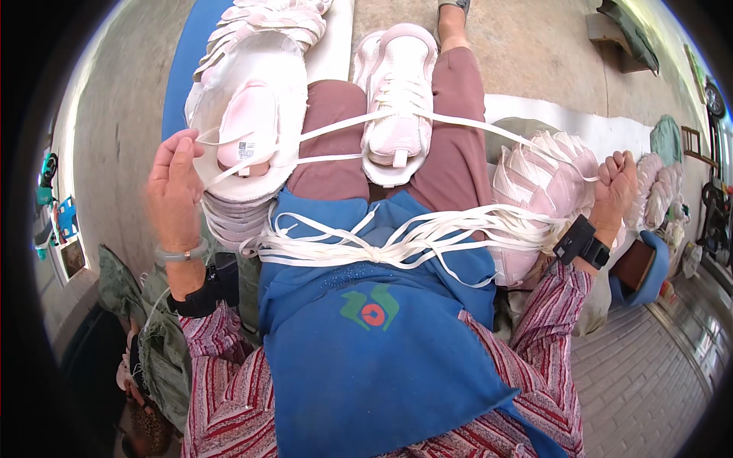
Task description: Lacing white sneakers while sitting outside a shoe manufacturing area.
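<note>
Pale pink lace-up shoe upper (397,99) is rested on the right thigh, just beyond the blue cloth apron (366,336) spread over the lap, so that it is steadied while its flat white lace (489,131) is drawn taut out to either side. One lace end is gripped in the closed right hand (617,183), raised to the right of the apron, and the other is pinched by the left hand (174,187) against a stack of pink and white shoe uppers (248,122) to the apron's upper left. A bundle of loose white laces (397,240) is laid across the apron's top edge, within reach of both hands.

Pale pink shoe (397,99) (white laces (397,240))
</note>
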Available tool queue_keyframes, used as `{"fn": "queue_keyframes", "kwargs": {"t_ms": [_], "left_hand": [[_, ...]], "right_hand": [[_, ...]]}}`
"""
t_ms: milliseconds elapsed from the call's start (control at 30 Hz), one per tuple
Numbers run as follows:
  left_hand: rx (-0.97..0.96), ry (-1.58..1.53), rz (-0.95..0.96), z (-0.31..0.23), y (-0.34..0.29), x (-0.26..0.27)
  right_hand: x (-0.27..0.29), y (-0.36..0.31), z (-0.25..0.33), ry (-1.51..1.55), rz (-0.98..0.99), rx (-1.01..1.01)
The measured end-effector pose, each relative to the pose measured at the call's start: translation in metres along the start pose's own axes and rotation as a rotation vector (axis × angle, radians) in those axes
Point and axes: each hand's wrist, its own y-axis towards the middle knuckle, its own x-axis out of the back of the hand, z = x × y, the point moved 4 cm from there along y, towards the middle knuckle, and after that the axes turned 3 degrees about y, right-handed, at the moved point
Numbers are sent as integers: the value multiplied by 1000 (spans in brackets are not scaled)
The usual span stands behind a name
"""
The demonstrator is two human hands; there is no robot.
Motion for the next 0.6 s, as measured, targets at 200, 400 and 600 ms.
{"fn": "queue_keyframes", "kwargs": {"t_ms": [200,400,600], "left_hand": [[-197,100,382,-12,-25,-115],[-441,411,435,1,-16,-171],[-221,344,538,9,-6,-165]], "right_hand": [[-139,-93,-66,-676,400,128],[-213,-152,-108,-879,803,575],[-240,-161,-126,-1173,813,755]]}}
